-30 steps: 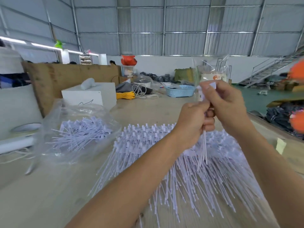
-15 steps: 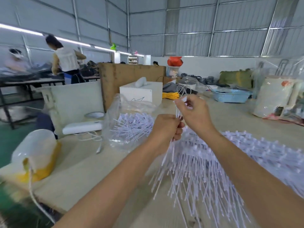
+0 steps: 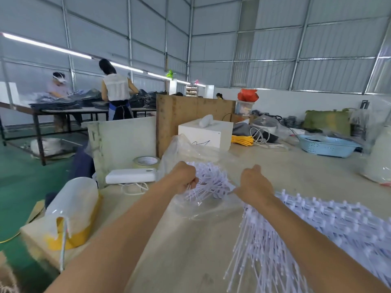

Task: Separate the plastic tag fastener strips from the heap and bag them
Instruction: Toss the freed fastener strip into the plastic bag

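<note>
The fingertips of the left hand (image 3: 183, 178) are curled under and hidden behind its back, so only the stems of the white strips (image 3: 208, 183) it grips are seen below the knuckles. The fingers of the right hand (image 3: 252, 183) are likewise hidden by the back of the hand; whether anything is pinched there cannot be told. The heap (image 3: 330, 227) is cut off by the right and bottom edges and partly covered by the right forearm. The outline of the clear bag (image 3: 190, 149) is hard to trace against the table. The blue basket (image 3: 325, 145) is partly veiled by plastic at the right edge.
</note>
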`<action>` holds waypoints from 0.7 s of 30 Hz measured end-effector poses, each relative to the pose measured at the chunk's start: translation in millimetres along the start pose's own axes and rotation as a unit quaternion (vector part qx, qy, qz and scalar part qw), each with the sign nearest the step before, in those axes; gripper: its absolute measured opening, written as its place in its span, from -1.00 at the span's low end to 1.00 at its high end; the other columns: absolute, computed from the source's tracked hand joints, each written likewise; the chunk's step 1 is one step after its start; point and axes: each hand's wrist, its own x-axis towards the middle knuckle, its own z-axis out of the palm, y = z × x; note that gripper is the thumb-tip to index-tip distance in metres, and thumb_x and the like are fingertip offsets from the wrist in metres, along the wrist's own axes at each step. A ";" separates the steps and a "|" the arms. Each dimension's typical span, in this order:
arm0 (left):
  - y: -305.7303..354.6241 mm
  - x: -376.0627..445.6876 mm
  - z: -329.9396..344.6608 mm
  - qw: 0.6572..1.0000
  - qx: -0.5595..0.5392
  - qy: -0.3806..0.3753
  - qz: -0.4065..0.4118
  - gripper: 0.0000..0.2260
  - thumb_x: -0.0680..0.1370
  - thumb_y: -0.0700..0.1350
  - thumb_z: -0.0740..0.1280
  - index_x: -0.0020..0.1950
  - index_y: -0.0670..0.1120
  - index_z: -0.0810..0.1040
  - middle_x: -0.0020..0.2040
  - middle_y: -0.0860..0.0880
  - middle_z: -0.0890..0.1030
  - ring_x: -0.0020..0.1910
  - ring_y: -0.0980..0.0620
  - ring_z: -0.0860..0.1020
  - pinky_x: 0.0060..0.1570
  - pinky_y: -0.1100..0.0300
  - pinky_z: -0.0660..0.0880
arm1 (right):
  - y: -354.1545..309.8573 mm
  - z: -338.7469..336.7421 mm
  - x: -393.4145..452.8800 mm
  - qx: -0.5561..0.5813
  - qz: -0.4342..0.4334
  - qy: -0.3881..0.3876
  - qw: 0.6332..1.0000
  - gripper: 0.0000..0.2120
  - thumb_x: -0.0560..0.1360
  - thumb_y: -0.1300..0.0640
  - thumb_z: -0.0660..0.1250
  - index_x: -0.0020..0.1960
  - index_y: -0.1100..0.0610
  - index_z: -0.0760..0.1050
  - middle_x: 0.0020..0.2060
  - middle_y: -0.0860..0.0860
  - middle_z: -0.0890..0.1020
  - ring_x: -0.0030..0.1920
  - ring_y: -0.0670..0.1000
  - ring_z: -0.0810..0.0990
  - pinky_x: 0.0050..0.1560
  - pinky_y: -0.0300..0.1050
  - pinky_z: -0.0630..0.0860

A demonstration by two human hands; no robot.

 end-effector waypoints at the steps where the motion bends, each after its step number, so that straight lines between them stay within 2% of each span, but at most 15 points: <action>1: 0.1 8.6 8.9 0.999 0.032 -0.001 0.011 -0.64 0.55 -0.41 0.04 0.34 -0.39 0.29 -0.30 -0.18 0.48 -0.48 0.03 0.39 -0.65 0.35 0.25 | 1.8 -1.1 2.0 0.031 -0.007 0.008 0.999 -0.50 0.52 0.19 0.34 0.38 0.26 0.23 0.37 0.18 0.19 0.18 0.14 0.49 -0.01 -0.15 0.42; 2: -0.2 15.2 18.8 0.997 0.071 0.002 0.033 -0.68 0.54 -0.40 0.06 0.29 -0.38 0.34 -0.27 -0.19 0.49 -0.41 -0.02 0.44 -0.58 0.30 0.30 | 3.2 -1.5 2.7 0.059 -0.009 0.033 0.998 -0.43 0.50 0.28 0.33 0.41 0.30 0.15 0.37 0.18 0.18 0.13 0.15 0.53 -0.07 -0.16 0.42; 4: -2.6 26.6 38.5 0.973 0.200 0.018 0.111 -0.79 0.55 -0.34 0.13 0.15 -0.26 0.45 -0.14 -0.19 0.53 -0.13 -0.11 0.52 -0.26 0.15 0.43 | 4.7 -3.8 2.9 0.107 -0.010 0.082 0.991 -0.32 0.44 0.40 0.32 0.45 0.31 0.06 0.38 0.17 0.15 0.00 0.17 0.56 -0.18 -0.17 0.36; 6: -10.1 32.2 56.3 0.907 0.382 0.026 0.175 -0.75 0.56 -0.25 0.16 0.22 -0.25 0.45 0.12 -0.20 0.52 0.19 -0.16 0.47 0.11 0.10 0.39 | 5.6 -6.3 2.4 0.137 -0.023 0.101 0.985 -0.28 0.43 0.41 0.33 0.47 0.31 0.03 0.36 0.17 0.15 -0.13 0.14 0.50 -0.21 -0.16 0.34; 8: -20.9 37.2 70.4 0.820 0.539 0.037 0.188 -0.59 0.60 -0.01 0.17 0.36 -0.23 0.33 0.34 -0.21 0.36 0.38 -0.19 0.27 0.29 -0.06 0.26 | 7.9 -9.7 2.6 0.157 -0.033 0.117 0.980 -0.30 0.42 0.40 0.33 0.45 0.32 0.07 0.34 0.17 0.17 -0.21 0.08 0.40 -0.23 -0.15 0.33; 10: -31.9 44.0 79.1 0.781 0.601 0.021 0.166 -0.38 0.60 0.18 0.06 0.49 -0.22 0.08 0.47 -0.20 0.18 0.48 -0.21 0.06 0.36 -0.23 0.09 | 12.0 -12.4 3.4 0.171 -0.030 0.127 0.977 -0.32 0.40 0.41 0.33 0.43 0.33 0.09 0.33 0.17 0.18 -0.25 0.06 0.37 -0.24 -0.15 0.32; 12: -42.4 50.1 79.5 0.763 0.627 0.019 0.156 -0.31 0.60 0.22 0.01 0.54 -0.15 -0.18 0.53 -0.20 0.02 0.51 -0.24 -0.07 0.39 -0.32 -0.09 | 16.4 -12.3 3.9 0.171 -0.022 0.124 0.977 -0.30 0.40 0.43 0.34 0.44 0.32 0.08 0.33 0.16 0.17 -0.30 0.03 0.36 -0.30 -0.16 0.32; 15: -52.3 54.2 71.9 0.734 0.664 0.064 0.129 -0.29 0.59 0.23 -0.01 0.50 -0.06 -0.37 0.53 -0.27 -0.05 0.49 -0.34 -0.08 0.36 -0.34 -0.17 | 23.1 -5.5 4.6 0.151 -0.007 0.103 0.983 -0.24 0.40 0.44 0.34 0.48 0.29 0.03 0.36 0.14 0.13 -0.29 0.02 0.40 -0.33 -0.19 0.34; 18: -50.6 54.2 65.3 0.737 0.663 0.072 0.109 -0.34 0.61 0.22 -0.06 0.50 -0.03 -0.37 0.54 -0.26 -0.05 0.50 -0.32 -0.08 0.38 -0.31 -0.16 | 26.3 6.2 5.0 0.104 -0.011 0.071 0.992 -0.24 0.42 0.39 0.35 0.48 0.24 0.02 0.35 0.13 0.16 -0.13 0.08 0.48 -0.22 -0.16 0.37; 21: -41.9 44.1 61.0 0.751 0.649 0.048 0.113 -0.29 0.56 0.32 -0.07 0.53 -0.04 -0.28 0.55 -0.21 -0.03 0.50 -0.30 -0.04 0.40 -0.28 -0.11 | 29.5 10.1 6.4 0.071 -0.029 0.044 0.996 -0.39 0.45 0.34 0.33 0.42 0.20 0.17 0.30 0.11 0.23 0.04 0.13 0.52 -0.13 -0.11 0.43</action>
